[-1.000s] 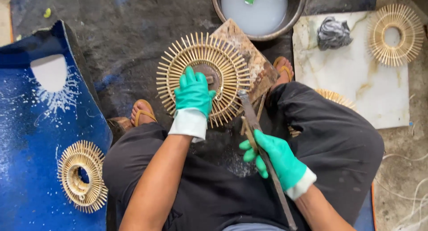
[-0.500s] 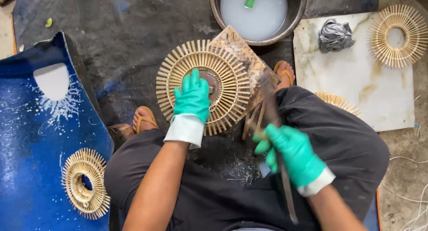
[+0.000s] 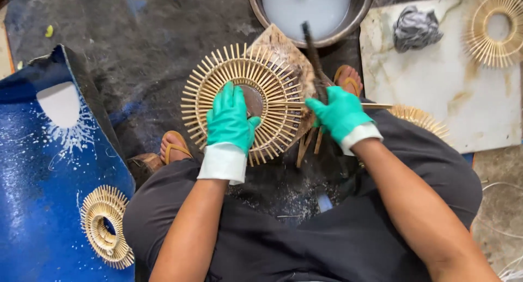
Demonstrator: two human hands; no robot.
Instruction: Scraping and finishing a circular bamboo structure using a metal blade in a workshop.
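Observation:
A round sunburst frame of bamboo sticks [image 3: 256, 75] lies on a wooden block [image 3: 283, 48] between my knees. My left hand [image 3: 231, 118], in a green glove, presses flat on the frame's lower middle. My right hand [image 3: 339, 114], also gloved, grips a long dark blade [image 3: 311, 48] that points up and away, together with a thin bamboo stick [image 3: 376, 105] lying across the frame's right side. A few loose sticks [image 3: 308, 146] hang below the block.
A metal basin of milky liquid [image 3: 316, 10] stands just beyond the block. A white slab [image 3: 457, 102] at right carries a grey rag [image 3: 415, 26] and another sunburst frame [image 3: 493, 29]. A third frame [image 3: 106, 227] lies on a blue sheet [image 3: 32, 167] at left.
My right hand has risen from my lap to the frame's right edge, swinging the blade from pointing down toward me to pointing up. The left hand has stayed on the frame.

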